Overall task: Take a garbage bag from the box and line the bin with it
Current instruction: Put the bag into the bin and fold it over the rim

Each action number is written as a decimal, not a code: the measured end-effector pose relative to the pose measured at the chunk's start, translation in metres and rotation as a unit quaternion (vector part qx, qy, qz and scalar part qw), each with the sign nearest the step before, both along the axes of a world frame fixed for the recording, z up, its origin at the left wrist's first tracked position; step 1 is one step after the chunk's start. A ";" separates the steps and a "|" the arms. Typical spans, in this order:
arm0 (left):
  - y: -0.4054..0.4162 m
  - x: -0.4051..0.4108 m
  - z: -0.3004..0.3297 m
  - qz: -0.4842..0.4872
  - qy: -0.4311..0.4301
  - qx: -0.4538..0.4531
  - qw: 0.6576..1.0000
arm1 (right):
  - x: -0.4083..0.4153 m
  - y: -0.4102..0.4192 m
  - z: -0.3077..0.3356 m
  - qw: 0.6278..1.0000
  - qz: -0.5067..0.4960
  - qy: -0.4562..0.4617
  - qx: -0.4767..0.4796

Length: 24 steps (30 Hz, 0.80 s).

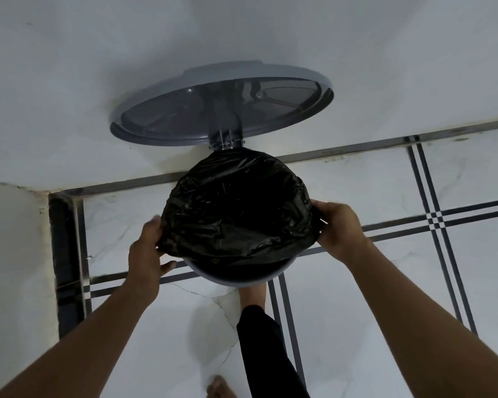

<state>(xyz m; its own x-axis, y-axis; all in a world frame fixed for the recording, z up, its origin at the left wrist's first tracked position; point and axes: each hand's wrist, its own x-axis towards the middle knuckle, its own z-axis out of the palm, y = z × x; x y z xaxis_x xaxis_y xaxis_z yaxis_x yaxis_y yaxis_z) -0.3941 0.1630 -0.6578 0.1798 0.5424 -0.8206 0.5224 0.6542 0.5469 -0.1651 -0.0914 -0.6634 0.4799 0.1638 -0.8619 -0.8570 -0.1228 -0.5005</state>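
A round grey pedal bin (236,278) stands on the floor against the wall, its lid (222,104) tipped up and open. A black garbage bag (236,208) is spread over the bin's mouth and folded over the far and side rim; the near rim shows bare grey below the bag's edge. My left hand (145,254) grips the bag's edge at the bin's left side. My right hand (339,228) grips the bag's edge at the right side. No box is in view.
White tiled floor (357,311) with dark stripe lines surrounds the bin. A white wall (98,67) rises behind it, with a corner and a dark skirting (64,254) at the left. My foot (250,294) is under the bin's front, a dark trouser leg (265,354) below it.
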 end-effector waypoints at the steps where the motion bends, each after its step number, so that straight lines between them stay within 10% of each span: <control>1: -0.001 0.000 0.002 -0.017 -0.001 -0.007 1.000 | -0.001 -0.002 0.005 1.000 0.017 0.001 0.019; 6: -0.012 -0.017 -0.005 -0.078 -0.037 0.047 0.995 | -0.011 -0.009 0.010 0.976 0.173 -0.124 -0.056; 24: -0.080 -0.052 -0.021 -0.070 0.049 0.178 0.980 | -0.056 -0.017 -0.004 0.995 -0.001 0.028 -0.094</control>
<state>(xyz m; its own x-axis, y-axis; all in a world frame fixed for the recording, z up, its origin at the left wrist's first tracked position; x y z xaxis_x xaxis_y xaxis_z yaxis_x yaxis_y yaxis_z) -0.4458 0.0827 -0.6787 0.2032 0.7730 -0.6010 0.6549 0.3490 0.6703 -0.2214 -0.1086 -0.6678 0.4295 -0.0035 -0.9031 -0.8835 -0.2088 -0.4193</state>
